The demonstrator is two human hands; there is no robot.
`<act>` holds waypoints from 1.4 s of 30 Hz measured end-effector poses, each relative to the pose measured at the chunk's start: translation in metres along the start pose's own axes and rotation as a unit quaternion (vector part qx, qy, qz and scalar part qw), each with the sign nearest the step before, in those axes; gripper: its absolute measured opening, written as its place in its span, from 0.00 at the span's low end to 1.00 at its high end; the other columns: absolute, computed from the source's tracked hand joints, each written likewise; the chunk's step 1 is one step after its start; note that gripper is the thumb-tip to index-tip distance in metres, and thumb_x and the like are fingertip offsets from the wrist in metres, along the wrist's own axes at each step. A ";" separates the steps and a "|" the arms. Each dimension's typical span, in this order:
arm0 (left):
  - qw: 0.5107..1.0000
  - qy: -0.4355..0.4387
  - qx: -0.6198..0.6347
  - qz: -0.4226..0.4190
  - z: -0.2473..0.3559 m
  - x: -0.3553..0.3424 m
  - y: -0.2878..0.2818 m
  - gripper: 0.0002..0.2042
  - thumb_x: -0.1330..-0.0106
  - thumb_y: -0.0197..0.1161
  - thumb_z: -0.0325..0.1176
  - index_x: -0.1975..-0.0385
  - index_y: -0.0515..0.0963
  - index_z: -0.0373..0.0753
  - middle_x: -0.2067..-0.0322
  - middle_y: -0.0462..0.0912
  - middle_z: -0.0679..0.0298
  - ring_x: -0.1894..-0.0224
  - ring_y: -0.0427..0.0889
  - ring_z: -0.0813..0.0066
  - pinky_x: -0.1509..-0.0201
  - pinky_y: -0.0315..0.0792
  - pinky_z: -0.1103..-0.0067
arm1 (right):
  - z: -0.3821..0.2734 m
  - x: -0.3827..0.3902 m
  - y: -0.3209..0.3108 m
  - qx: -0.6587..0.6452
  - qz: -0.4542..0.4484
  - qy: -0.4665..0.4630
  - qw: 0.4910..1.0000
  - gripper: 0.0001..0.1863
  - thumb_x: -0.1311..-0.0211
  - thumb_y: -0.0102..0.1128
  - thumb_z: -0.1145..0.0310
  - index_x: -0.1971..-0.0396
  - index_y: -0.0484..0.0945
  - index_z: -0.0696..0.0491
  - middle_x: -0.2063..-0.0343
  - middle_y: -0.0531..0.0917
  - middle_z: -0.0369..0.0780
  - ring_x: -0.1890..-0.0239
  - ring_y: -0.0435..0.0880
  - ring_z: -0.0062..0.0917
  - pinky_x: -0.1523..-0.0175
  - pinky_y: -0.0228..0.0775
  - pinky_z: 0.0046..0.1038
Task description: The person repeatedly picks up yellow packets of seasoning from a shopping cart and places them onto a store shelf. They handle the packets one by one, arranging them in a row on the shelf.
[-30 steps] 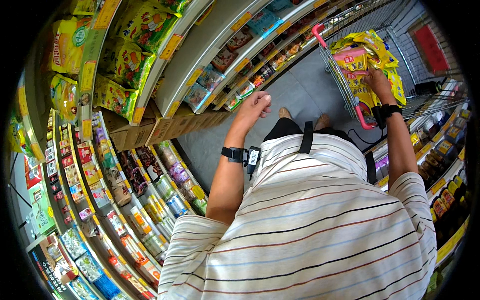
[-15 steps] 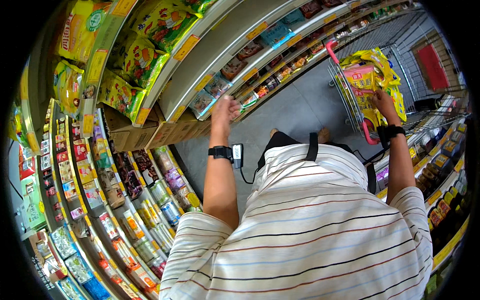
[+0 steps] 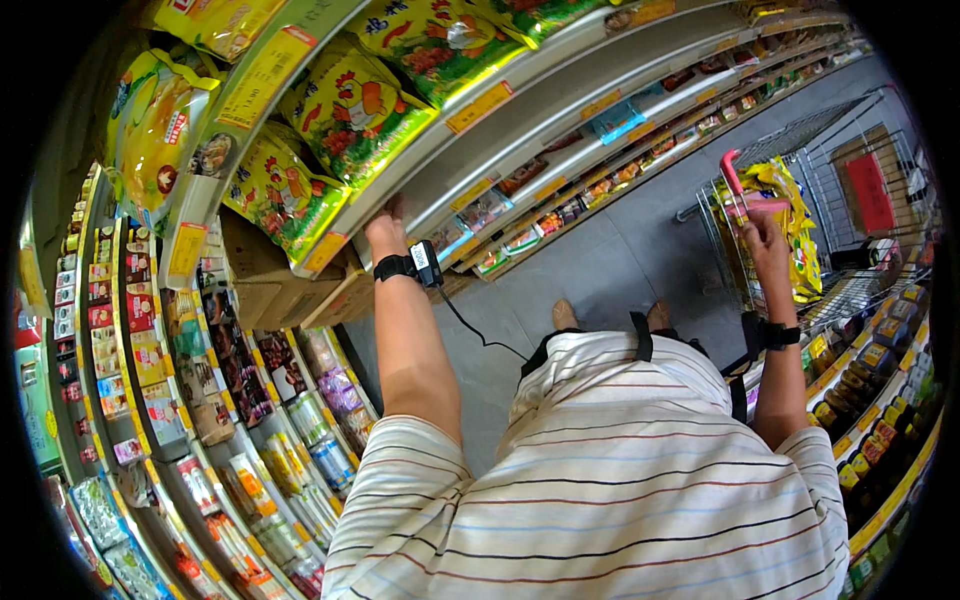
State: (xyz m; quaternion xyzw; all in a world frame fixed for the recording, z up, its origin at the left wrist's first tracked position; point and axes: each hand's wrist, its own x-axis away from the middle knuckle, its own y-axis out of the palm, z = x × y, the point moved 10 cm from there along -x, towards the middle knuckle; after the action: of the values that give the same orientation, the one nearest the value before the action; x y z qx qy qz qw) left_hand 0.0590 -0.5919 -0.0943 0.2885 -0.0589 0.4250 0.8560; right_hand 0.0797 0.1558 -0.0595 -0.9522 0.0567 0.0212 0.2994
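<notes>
My left hand (image 3: 386, 232) reaches up to the shelf edge below the yellow-green bags (image 3: 353, 115) printed with cartoon chickens; its fingers are partly hidden at the edge, so their hold is unclear. My right hand (image 3: 764, 238) is closed on a yellow-and-pink bag (image 3: 803, 255) at the near side of the metal shopping cart (image 3: 848, 125), just below its red handle (image 3: 729, 172). More yellow bags lie bunched in the cart, with a red panel (image 3: 868, 191) at its far side.
Cardboard boxes (image 3: 255, 275) stand under the upper shelves. Long shelves of small packets (image 3: 150, 360) line the left, and lower shelves (image 3: 580, 170) run across the top. Bottles and jars (image 3: 875, 385) fill shelving at the right. Grey tiled floor (image 3: 600, 275) lies around my feet.
My left hand has moved up and left to the shelf edge, its fingers now partly out of sight. My right hand and the cart sit lower and farther right in the picture.
</notes>
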 end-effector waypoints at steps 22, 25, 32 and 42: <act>0.990 0.051 -0.121 -0.059 0.022 -0.090 -0.053 0.22 0.29 0.51 0.43 0.40 0.68 0.39 0.38 0.68 0.54 0.39 0.67 0.51 0.38 0.66 0.56 | -0.128 0.066 0.210 -0.054 -0.156 0.054 0.985 0.11 0.37 0.58 0.72 0.57 0.74 0.59 0.78 0.79 0.44 0.76 0.78 0.25 0.67 0.72 0.29; 0.967 0.101 -0.227 -0.063 0.029 -0.085 -0.051 0.22 0.29 0.51 0.44 0.40 0.69 0.39 0.38 0.68 0.53 0.39 0.67 0.51 0.37 0.66 0.56 | -0.154 0.067 0.227 -0.041 -0.190 0.041 0.980 0.11 0.37 0.58 0.71 0.58 0.75 0.59 0.76 0.80 0.45 0.75 0.79 0.29 0.66 0.72 0.30; 0.882 0.200 -0.420 -0.079 0.035 -0.066 -0.042 0.23 0.30 0.52 0.46 0.40 0.69 0.40 0.39 0.69 0.53 0.39 0.67 0.52 0.37 0.64 0.56 | -0.171 0.079 0.239 0.031 -0.213 0.005 0.977 0.11 0.39 0.59 0.68 0.60 0.76 0.57 0.73 0.82 0.50 0.70 0.82 0.42 0.64 0.73 0.36; 0.791 0.257 -0.539 -0.130 0.037 -0.052 -0.026 0.25 0.31 0.53 0.49 0.40 0.69 0.40 0.39 0.70 0.53 0.39 0.68 0.53 0.35 0.61 0.57 | -0.169 0.085 0.245 0.030 -0.232 0.037 0.972 0.11 0.39 0.59 0.67 0.60 0.77 0.57 0.71 0.83 0.49 0.68 0.83 0.42 0.62 0.74 0.35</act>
State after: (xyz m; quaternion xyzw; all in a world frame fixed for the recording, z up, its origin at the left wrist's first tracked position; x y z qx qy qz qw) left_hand 0.0510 -0.6608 -0.0929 -0.3348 -0.0186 0.2672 0.9034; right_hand 0.1359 -0.1484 -0.0660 -0.9299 -0.1543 -0.0859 0.3227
